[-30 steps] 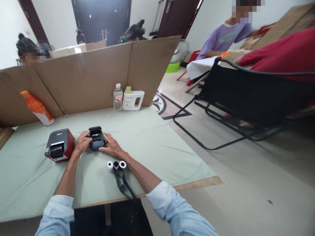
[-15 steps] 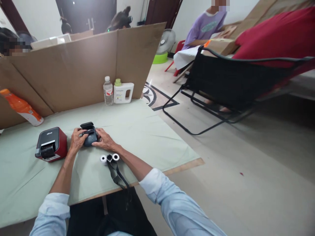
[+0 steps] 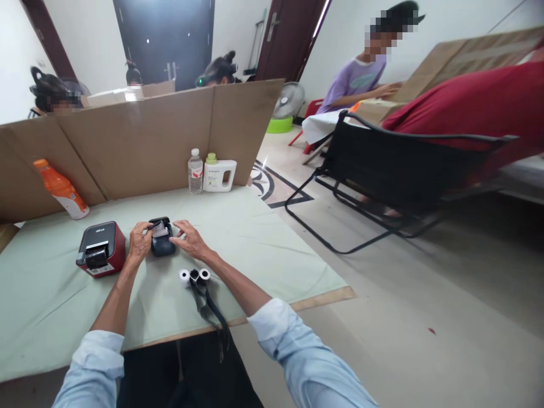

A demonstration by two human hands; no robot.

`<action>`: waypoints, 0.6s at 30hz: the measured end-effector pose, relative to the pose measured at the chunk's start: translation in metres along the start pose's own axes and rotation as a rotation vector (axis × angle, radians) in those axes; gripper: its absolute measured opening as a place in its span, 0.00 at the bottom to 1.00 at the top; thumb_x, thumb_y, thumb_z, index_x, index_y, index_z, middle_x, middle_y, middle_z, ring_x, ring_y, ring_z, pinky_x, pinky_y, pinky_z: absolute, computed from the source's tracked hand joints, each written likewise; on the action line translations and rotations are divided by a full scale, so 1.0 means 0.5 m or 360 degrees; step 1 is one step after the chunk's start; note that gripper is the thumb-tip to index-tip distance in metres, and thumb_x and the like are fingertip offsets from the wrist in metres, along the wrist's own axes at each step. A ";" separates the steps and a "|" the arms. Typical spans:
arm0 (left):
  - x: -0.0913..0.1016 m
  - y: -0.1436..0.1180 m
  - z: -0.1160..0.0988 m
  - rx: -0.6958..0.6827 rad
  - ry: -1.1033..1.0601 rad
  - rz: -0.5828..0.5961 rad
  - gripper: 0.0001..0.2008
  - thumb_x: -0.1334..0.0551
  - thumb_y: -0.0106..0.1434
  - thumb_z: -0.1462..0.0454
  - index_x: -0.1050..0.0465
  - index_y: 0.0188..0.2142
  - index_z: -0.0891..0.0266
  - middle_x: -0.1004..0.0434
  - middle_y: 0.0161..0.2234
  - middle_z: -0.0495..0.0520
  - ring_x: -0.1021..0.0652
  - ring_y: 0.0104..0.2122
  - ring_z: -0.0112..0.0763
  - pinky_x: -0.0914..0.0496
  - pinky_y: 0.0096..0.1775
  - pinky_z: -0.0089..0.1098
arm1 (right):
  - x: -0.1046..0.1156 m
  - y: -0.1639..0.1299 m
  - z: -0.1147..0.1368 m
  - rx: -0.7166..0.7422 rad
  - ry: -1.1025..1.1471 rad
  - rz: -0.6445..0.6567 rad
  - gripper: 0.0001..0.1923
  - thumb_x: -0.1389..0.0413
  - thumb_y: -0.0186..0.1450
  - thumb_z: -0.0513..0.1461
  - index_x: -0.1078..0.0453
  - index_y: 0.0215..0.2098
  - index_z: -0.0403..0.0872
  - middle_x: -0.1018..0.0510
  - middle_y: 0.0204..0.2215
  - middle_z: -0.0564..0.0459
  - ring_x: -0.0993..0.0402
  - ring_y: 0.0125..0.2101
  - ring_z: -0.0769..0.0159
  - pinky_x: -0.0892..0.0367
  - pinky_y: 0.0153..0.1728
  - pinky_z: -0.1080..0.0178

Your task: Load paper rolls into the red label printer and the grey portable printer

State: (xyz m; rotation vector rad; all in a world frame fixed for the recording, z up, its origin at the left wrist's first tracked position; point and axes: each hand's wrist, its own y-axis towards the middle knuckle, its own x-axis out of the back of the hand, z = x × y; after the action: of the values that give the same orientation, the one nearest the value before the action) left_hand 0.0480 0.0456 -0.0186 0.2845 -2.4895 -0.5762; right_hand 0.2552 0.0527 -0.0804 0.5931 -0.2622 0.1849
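A small dark portable printer point(image 3: 163, 247) stands on the table with its lid point(image 3: 160, 220) raised. Inside it a grey-white patch point(image 3: 160, 230) shows, which I cannot identify. My left hand point(image 3: 139, 242) is at its left side, thumb and fingers closed on a thin dark piece point(image 3: 154, 225) over the opening; whether this piece is attached is unclear. On the other side my right hand point(image 3: 189, 240) is open, thumb and fingers apart, fingertips close to the printer's edge. Two white paper rolls point(image 3: 204, 274) with a black strap point(image 3: 205, 306) lie nearer to me.
Left of my hands stands a red-and-black printer point(image 3: 101, 249). An orange bottle point(image 3: 62, 190), a clear water bottle point(image 3: 195, 173) and a white jug point(image 3: 219, 174) stand along the cardboard partition point(image 3: 148, 141). A black folding chair point(image 3: 391, 164) and a seated person point(image 3: 355, 79) are at the right.
My right hand has come off the printer, its fingers now spread. The printer's opening now shows a grey-white patch beside the dark piece in my left hand. The head view has tilted up.
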 end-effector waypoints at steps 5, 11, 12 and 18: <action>0.028 -0.007 -0.041 0.0061 0.0082 0.0035 0.08 0.40 0.61 0.62 0.21 0.36 0.60 0.19 0.34 0.53 0.22 0.37 0.35 0.29 0.40 0.32 | 0.033 0.043 0.048 0.0076 -0.0095 0.0059 0.30 0.33 0.63 0.46 0.28 0.61 0.48 0.27 0.54 0.43 0.25 0.33 0.68 0.25 0.45 0.56; 0.061 -0.031 -0.084 0.0135 0.0166 0.0162 0.11 0.40 0.64 0.58 0.21 0.35 0.61 0.24 0.26 0.48 0.27 0.28 0.31 0.36 0.32 0.29 | 0.047 0.095 0.122 -0.0043 -0.0065 0.0300 0.29 0.32 0.61 0.45 0.25 0.59 0.45 0.22 0.52 0.45 0.27 0.31 0.69 0.27 0.40 0.61; 0.065 -0.035 -0.090 0.0117 0.0173 0.0186 0.11 0.40 0.64 0.57 0.21 0.34 0.61 0.24 0.26 0.48 0.27 0.29 0.32 0.36 0.32 0.29 | 0.045 0.100 0.130 -0.0063 -0.0042 0.0328 0.29 0.32 0.61 0.45 0.25 0.58 0.45 0.22 0.51 0.45 0.28 0.30 0.70 0.27 0.39 0.62; 0.089 -0.047 -0.114 0.0037 0.0147 0.0373 0.12 0.42 0.63 0.58 0.25 0.30 0.61 0.28 0.26 0.48 0.30 0.29 0.31 0.38 0.32 0.29 | 0.024 0.108 0.164 -0.0122 0.0055 0.0424 0.19 0.34 0.58 0.39 0.19 0.48 0.44 0.17 0.41 0.51 0.30 0.28 0.71 0.33 0.33 0.67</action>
State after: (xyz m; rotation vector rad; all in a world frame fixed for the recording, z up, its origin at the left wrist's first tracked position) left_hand 0.0455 -0.0087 0.0345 0.0258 -2.3975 -0.4278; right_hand 0.2379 0.0511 0.0168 0.4772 -0.3131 0.4399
